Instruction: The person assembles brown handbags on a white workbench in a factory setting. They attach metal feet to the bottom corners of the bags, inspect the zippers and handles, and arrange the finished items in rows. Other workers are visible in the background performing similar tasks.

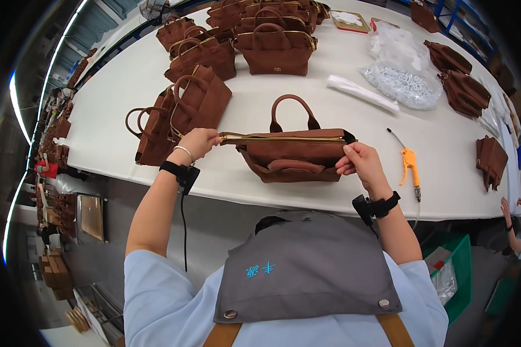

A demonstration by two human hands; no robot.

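A brown leather handbag (298,159) stands on the white table in front of me. A brass zipper (289,139) runs along its top and looks closed for most of its length. One handle (295,107) rises behind the top; the other hangs down over the near side. My left hand (200,143) pinches the zipper's end tab, which reaches out past the bag's left side. At the opposite top corner, my right hand (362,165) has its thumb and fingers closed on the bag's edge. The exact hold of the right fingertips is partly hidden.
Finished-looking brown handbags (275,49) stand in rows at the back, with more at left (200,98). An orange air blow gun (409,165) lies on the right, near a white roll (362,92) and a clear plastic bag (405,84). Below the table edge is a green crate (460,277).
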